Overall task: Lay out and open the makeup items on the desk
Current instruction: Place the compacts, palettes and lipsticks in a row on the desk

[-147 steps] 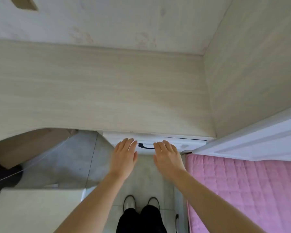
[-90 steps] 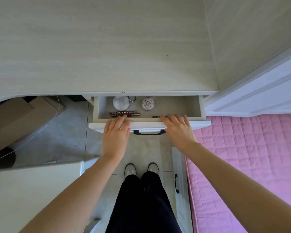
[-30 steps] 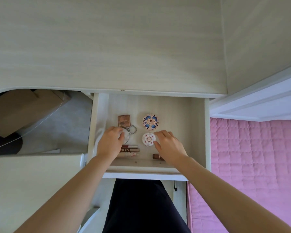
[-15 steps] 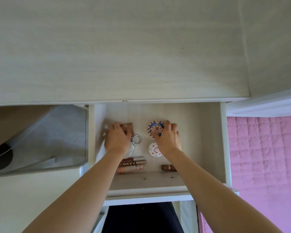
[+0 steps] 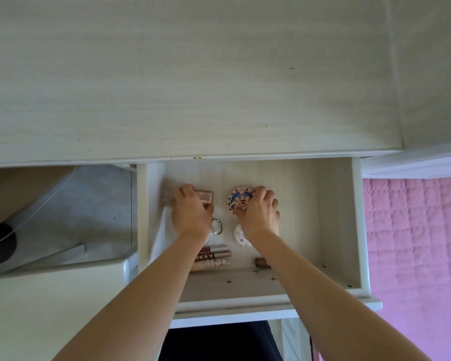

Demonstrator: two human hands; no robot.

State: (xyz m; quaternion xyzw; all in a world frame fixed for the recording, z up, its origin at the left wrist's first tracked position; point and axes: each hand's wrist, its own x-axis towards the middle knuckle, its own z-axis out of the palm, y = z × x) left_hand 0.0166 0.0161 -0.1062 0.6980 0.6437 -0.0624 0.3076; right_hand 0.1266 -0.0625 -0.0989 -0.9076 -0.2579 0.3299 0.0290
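Note:
The desk drawer stands pulled out below the pale wooden desk top. My left hand curls its fingers round a small brown square palette at the drawer's back left. My right hand grips a round patterned blue-and-pink compact beside it. A white round compact lies under my right wrist. A metal ring of a round mirror shows by my left wrist. Brown lip tubes lie near the drawer front, and a small brown tube lies to their right.
A pink quilted bed lies to the right of the drawer. A white surface sits at the lower left, with grey floor and a thin cable beyond it. A pale wall panel rises at the desk's right end.
The drawer went from shut to fully pulled out. Both hands moved from its front edge into it, passed the nearer items and now close on the brown palette and the patterned compact.

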